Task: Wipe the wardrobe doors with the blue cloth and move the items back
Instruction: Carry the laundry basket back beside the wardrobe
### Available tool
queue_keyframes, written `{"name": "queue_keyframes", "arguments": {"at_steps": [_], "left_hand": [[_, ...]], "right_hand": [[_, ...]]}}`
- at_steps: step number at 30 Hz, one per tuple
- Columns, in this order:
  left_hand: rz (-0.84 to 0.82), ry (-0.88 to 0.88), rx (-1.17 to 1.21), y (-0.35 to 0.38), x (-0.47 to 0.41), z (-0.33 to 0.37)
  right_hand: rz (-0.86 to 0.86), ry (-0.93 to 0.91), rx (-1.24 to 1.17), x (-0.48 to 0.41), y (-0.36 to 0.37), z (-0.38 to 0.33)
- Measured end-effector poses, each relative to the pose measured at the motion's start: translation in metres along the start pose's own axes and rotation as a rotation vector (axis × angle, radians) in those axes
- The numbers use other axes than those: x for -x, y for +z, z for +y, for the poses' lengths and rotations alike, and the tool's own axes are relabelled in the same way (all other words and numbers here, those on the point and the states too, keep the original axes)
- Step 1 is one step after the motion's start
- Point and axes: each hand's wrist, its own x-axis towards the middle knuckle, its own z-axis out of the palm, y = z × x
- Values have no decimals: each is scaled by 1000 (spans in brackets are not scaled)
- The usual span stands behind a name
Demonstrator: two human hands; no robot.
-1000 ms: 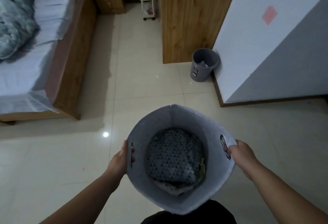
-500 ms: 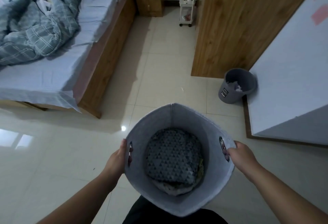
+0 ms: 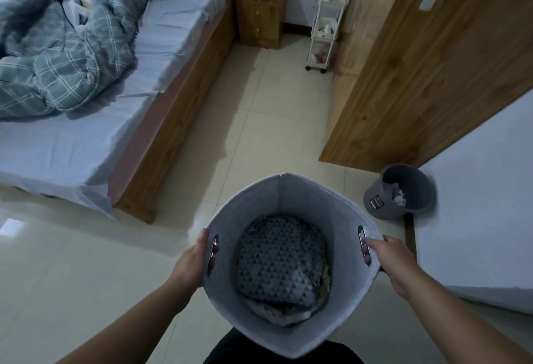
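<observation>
I carry a grey felt laundry basket [image 3: 284, 190] in front of me, above the tiled floor. My left hand [image 3: 192, 262] grips its left handle slot and my right hand [image 3: 389, 260] grips the right one. Inside lies folded fabric with a dark triangle pattern [image 3: 279, 260] on top of other clothes. The wooden wardrobe [image 3: 418, 75] stands ahead on the right. No blue cloth is in sight.
A bed with a wooden frame [image 3: 173, 121] and a crumpled checked quilt [image 3: 66, 46] fills the left. A wooden nightstand [image 3: 261, 9] and a white trolley [image 3: 324, 23] stand at the far wall. A grey waste bin [image 3: 401, 193] sits by the white wall [image 3: 476, 190].
My view has swung left and lifted, so more of the bed and the far wall show and the bin has shifted right. Both hands keep the same grip on the basket.
</observation>
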Motion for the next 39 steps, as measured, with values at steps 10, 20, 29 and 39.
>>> {"name": "queue_keyframes", "arguments": {"at_steps": [10,20,29,39], "left_hand": [[14,103,32,-30,-107,155],[86,66,-41,-24,-215,290],[148,37,7,-37,-299,397],[108,96,10,-72,-455,519]], "right_hand": [[53,-12,-20,-69,11,-147],[-5,8,39,-212,20,-273],[-39,-34,58,-298,30,-412],[44,-26,99,-394,67,-566]]}}
